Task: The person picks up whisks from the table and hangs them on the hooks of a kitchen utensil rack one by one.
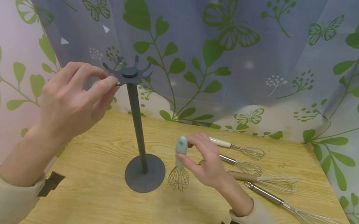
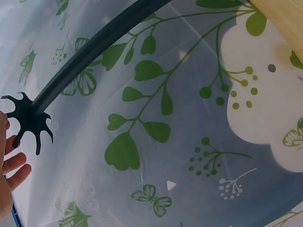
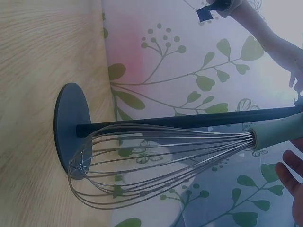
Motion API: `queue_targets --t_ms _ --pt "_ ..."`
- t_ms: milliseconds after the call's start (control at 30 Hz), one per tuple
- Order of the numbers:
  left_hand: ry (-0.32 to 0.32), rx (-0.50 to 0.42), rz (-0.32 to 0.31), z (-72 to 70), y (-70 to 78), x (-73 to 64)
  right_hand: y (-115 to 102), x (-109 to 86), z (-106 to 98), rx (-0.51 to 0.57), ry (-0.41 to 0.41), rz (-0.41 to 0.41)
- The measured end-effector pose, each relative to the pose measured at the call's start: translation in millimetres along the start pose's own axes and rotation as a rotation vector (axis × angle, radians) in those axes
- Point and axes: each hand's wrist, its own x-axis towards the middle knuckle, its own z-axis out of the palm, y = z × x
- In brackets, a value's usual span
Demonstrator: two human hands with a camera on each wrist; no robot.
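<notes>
A dark grey utensil stand (image 1: 138, 122) has a round base, a tall pole and a ring of curved hooks (image 1: 129, 72) on top. My left hand (image 1: 71, 99) pinches one of those hooks at the stand's left side between thumb and fingertips. To the right of the pole, my right hand (image 1: 207, 161) pinches a whisk by its light blue handle (image 1: 181, 151), its wire head hanging downward. In the right wrist view the whisk's wires (image 3: 142, 161) overlap the pole and base. The left wrist view shows the left fingers (image 2: 19, 176) at the hooks.
Right of the right hand, several whisks lie on the wooden table (image 1: 90, 198): a white-handled whisk (image 1: 220, 142), a metal-handled whisk (image 1: 228, 159), a wooden-handled whisk (image 1: 243, 176) and a large steel whisk (image 1: 268, 194). A leaf-and-butterfly patterned curtain (image 1: 183, 23) hangs behind the table.
</notes>
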Motion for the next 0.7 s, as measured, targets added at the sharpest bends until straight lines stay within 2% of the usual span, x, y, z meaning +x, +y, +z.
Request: queue_targets --t_ms 200,700 --pt "0.002 0.003 0.001 0.0 0.6 0.3 -0.9 6.3 8.5 -0.007 0.013 -0.031" --pt "0.007 0.001 -0.009 0.0 2.4 0.5 -5.2 28.6 25.3 0.060 -0.008 -0.061"
